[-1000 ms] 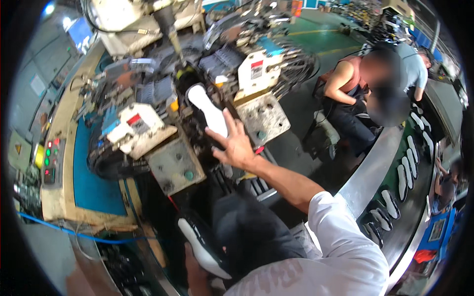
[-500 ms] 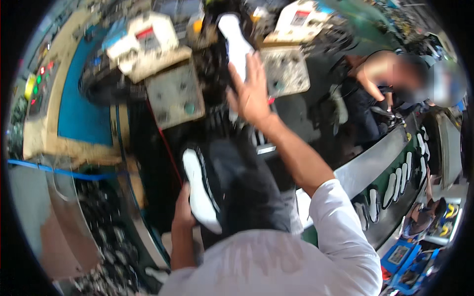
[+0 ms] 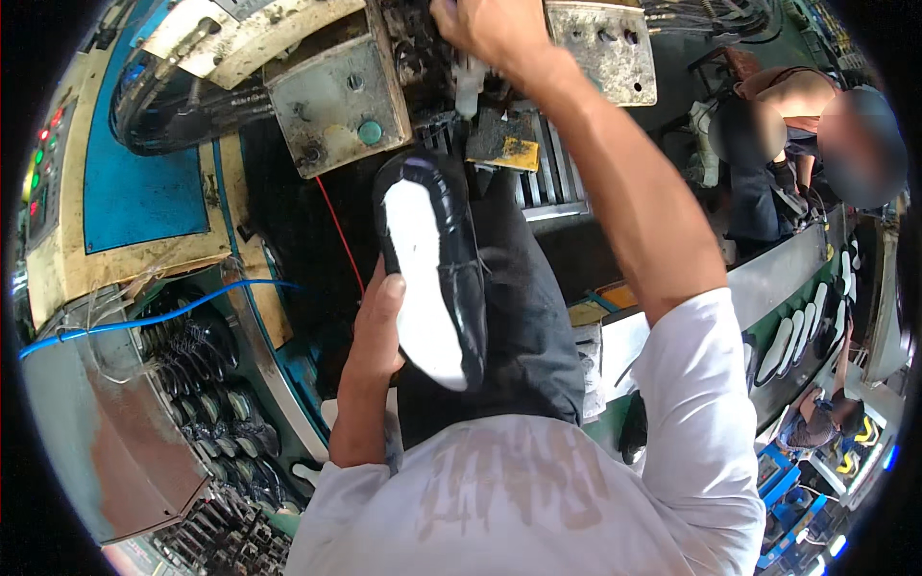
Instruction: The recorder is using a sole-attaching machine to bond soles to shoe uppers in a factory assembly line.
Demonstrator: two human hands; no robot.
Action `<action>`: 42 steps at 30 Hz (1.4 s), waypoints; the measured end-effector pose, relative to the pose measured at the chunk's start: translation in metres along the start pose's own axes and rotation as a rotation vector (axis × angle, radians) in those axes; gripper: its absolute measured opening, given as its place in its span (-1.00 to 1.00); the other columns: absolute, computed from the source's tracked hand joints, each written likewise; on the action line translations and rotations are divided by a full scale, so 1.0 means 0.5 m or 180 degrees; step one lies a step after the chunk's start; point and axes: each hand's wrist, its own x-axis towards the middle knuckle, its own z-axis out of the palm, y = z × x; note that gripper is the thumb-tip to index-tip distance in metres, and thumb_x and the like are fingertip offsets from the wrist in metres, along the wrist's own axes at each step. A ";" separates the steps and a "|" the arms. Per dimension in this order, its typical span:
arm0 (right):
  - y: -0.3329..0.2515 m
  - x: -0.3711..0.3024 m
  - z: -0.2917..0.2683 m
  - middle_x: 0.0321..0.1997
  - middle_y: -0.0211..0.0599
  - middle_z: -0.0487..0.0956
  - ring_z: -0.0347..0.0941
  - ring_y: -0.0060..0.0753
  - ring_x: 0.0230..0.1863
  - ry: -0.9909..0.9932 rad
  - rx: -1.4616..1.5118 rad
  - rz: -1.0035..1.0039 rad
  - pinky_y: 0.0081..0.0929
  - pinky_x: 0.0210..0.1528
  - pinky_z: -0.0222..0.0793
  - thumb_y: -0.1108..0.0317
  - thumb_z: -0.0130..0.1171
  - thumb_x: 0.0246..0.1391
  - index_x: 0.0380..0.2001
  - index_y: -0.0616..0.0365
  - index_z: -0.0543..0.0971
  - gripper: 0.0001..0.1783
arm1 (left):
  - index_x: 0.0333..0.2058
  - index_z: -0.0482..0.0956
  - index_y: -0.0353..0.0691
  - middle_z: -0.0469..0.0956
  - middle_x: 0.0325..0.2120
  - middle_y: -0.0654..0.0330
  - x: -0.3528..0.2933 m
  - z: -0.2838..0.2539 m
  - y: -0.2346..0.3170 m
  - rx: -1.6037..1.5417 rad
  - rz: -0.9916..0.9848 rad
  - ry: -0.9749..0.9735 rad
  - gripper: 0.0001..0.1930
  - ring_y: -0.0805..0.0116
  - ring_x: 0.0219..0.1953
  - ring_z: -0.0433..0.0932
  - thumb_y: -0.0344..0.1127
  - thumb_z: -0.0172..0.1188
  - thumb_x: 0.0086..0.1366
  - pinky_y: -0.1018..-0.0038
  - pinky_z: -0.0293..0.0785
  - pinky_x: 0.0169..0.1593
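Note:
My left hand (image 3: 376, 324) grips a black shoe upper (image 3: 461, 278) by its left side, thumb pressed on the white bottom (image 3: 420, 278) that faces up. The shoe is held above my lap, its rounded end pointing toward the machine (image 3: 338, 101). My right hand (image 3: 495, 34) reaches to the top edge of the view, over the dark middle of the machine between two worn metal boxes. Most of its fingers are cut off or hidden there, so what they touch is not visible.
At left stand a control panel (image 3: 43, 173) with lit buttons, a blue hose (image 3: 158, 336) and racks of dark shoes (image 3: 226, 422). To the right runs a conveyor (image 3: 759, 288) carrying white-bottomed shoes. A co-worker (image 3: 788, 125) sits beyond it, another person (image 3: 821, 422) farther right.
My left hand has raised the shoe toward the machine. My right hand, earlier spread against another white-bottomed shoe at the machine, is now at the top edge; that shoe is out of view.

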 end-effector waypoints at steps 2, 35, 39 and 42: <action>0.018 0.013 0.009 0.57 0.50 0.12 0.01 0.57 0.61 -0.0248 0.0071 0.0123 0.29 0.59 0.08 0.10 0.44 0.14 0.50 -0.02 0.42 -0.14 | 0.59 0.09 -0.28 0.42 0.40 -0.08 0.018 0.063 0.040 0.0812 0.0254 0.0372 -0.20 0.05 0.37 0.49 -0.04 0.08 0.51 0.17 0.38 0.45; -0.420 -0.331 -0.101 0.05 -0.09 0.73 0.62 -0.43 0.02 -0.1716 0.3327 0.1726 -0.38 0.14 0.56 -0.02 0.55 0.24 0.40 0.46 0.46 -0.08 | 0.64 0.04 0.02 0.42 0.28 -0.32 -0.252 -0.001 -0.071 0.2809 0.0948 0.1402 -0.15 -0.29 0.26 0.57 -0.21 0.29 0.51 0.06 0.51 0.29; -0.398 -0.375 -0.133 -0.19 -0.40 0.64 0.45 -0.66 -0.30 -0.2228 0.3025 0.1761 -0.54 -0.22 0.45 -0.10 0.53 0.23 0.42 0.31 0.47 -0.09 | 0.65 0.04 0.14 0.46 0.14 -0.33 -0.282 0.007 -0.099 0.3021 0.0870 0.1338 -0.08 -0.35 0.12 0.60 -0.18 0.35 0.45 0.00 0.55 0.18; -0.340 -0.443 -0.151 0.00 -0.31 0.68 0.57 -0.56 -0.15 -0.2259 0.3301 0.2326 -0.49 -0.15 0.55 -0.08 0.49 0.29 0.48 0.23 0.43 -0.11 | 0.62 0.13 0.06 0.53 0.05 -0.30 -0.252 -0.002 -0.151 0.2902 0.1019 0.0989 -0.11 -0.25 0.06 0.62 -0.20 0.38 0.42 0.06 0.55 0.15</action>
